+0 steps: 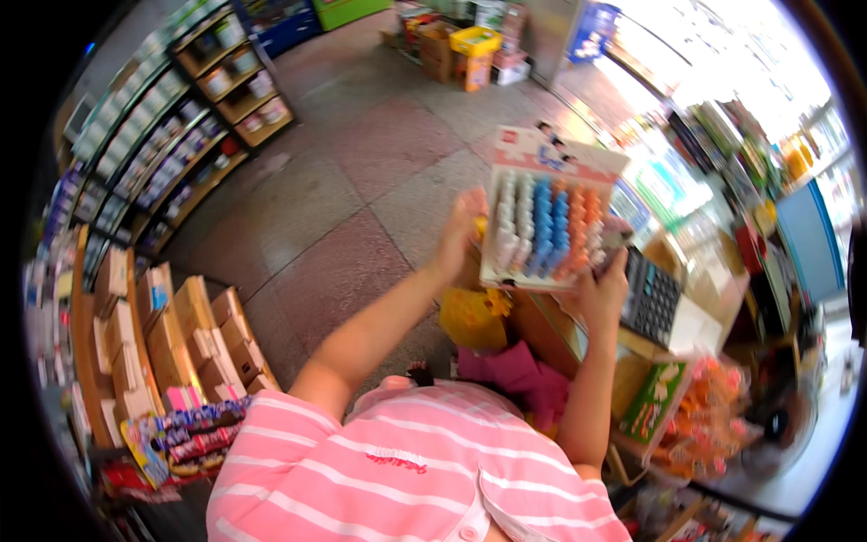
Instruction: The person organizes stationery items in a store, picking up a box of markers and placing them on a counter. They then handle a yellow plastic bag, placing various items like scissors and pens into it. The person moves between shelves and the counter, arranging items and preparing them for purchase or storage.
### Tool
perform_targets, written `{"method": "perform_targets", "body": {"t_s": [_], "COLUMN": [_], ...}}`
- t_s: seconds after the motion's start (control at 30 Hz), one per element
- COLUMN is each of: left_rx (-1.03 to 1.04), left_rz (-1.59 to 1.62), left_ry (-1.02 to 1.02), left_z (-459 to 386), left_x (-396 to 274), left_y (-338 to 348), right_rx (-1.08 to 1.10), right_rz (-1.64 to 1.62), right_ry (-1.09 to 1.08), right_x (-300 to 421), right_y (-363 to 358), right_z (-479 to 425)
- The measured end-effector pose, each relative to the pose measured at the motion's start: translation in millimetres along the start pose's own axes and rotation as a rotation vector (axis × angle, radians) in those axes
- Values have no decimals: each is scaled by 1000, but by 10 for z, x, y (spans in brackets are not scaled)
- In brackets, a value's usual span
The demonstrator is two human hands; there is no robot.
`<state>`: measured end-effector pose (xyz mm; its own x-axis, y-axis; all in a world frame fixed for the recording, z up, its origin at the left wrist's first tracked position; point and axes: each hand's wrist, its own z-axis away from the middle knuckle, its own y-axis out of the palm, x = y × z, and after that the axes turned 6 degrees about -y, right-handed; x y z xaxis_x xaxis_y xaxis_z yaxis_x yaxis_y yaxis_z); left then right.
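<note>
Between my two hands is a cardboard display box (499,271), tilted up above the edge of a counter. Its printed header card (589,157) stands at the back. Small ridged stick-like items (552,223) fill it in white, blue and orange rows; their exact kind is unclear. My left hand (462,230) grips the left side, with a bit of something yellow by its fingers. The lower right corner is in my right hand (605,288), its fingers partly hidden. Just right of that hand lies a black-keyed calculator (650,298). A yellow plastic bag (474,318) hangs below the box.
A container of orange-wrapped sweets (704,417) stands right of my right forearm, before a fan (779,427). Magenta cloth (518,372) is beside the counter. Left are a wooden rack (139,332), snack packs (196,433) and stocked shelves (156,146). A yellow basket (476,42) tops boxes ahead.
</note>
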<state>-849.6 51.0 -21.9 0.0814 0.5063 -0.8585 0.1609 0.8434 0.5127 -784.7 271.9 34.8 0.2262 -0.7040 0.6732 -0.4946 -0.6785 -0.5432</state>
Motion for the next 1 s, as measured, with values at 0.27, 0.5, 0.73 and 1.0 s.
{"method": "perform_targets", "body": {"t_s": [0.27, 0.5, 0.73, 1.0], "left_rx": [71, -185, -576, -691], "left_rz": [-313, -122, 139, 443], "left_ry": [-114, 124, 432, 656], "left_z": [320, 1492, 2790, 4509], "left_x": [-172, -1151, -1834, -2455], "left_y": [105, -443, -1230, -2194], "right_rx": [163, 446, 572, 1135], "right_rz": [-778, -590, -882, -1492], "right_ry": [243, -97, -370, 506], "right_x": [-119, 894, 2535, 3880], "right_y": [152, 924, 1759, 2615], "right_z": [-256, -72, 556, 1663]}}
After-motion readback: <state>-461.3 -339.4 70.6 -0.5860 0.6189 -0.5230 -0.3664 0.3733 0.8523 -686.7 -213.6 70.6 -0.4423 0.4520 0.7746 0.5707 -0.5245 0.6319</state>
